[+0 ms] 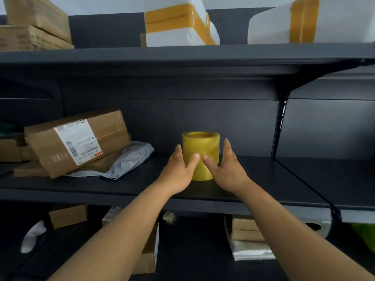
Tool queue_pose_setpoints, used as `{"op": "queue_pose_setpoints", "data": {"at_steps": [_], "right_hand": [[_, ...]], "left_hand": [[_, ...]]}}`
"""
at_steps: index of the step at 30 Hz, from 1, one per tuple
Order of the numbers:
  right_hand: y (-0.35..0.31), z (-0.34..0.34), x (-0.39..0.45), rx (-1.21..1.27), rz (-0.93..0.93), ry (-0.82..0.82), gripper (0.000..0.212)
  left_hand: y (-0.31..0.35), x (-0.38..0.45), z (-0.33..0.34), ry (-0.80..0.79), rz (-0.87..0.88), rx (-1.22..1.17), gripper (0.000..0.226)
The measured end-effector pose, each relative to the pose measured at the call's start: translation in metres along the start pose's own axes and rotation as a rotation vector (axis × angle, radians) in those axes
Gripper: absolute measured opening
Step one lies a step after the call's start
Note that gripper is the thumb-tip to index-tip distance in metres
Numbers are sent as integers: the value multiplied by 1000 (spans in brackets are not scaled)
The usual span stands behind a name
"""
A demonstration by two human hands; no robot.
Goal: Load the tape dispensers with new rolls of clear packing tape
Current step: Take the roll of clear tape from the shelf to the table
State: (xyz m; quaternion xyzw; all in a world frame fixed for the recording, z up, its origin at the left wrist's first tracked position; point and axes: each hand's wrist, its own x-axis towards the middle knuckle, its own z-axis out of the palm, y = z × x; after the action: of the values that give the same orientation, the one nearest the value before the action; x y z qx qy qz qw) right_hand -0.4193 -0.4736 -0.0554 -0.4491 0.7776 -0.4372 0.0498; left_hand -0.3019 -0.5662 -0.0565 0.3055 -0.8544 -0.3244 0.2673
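One tall cylindrical stack of yellowish, glossy packing tape rolls [200,155] stood upright on the middle dark matte metal shelf [253,179], its hollow core showing at the top. Both bare hands cupped it from the front: the left hand [178,169] lay against its left side and the right hand [227,171] against its right side, fingers straight and held together, thumbs stretched inward across the smooth front until their tips nearly met. Whether the palms pressed the wrap could not be told. Left of the stack, well apart, a tilted brown cardboard box with a white printed label [77,140] leaned on flat cartons, beside a crumpled grey plastic mailer bag [129,161]. Above, white foam boxes banded with tan tape [178,23] sat on the upper shelf.
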Motion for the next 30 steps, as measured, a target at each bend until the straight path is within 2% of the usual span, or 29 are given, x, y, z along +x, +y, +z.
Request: {"op": "queue_pose_setpoints", "data": {"at_steps": [4,9,14,19,24,30], "right_hand": [[12,10,32,122,65,1,94],[23,22,58,263,60,-56,91],[36,27,68,367,40,-98,95],[40,27,69,409,23,-90,96],[40,20,57,413,31,-73,92],[35,0,19,396,61,42,91]], "left_hand": [[-5,31,13,77,-42,-109,81],[-16,53,27,84,6,-272,93],[-27,61,33,116,24,-328,87],[-27,61,35,171,14,-350,73],[-24,52,38,189,16,-381,74],[-7,31,42,156,82,-393,77]]}}
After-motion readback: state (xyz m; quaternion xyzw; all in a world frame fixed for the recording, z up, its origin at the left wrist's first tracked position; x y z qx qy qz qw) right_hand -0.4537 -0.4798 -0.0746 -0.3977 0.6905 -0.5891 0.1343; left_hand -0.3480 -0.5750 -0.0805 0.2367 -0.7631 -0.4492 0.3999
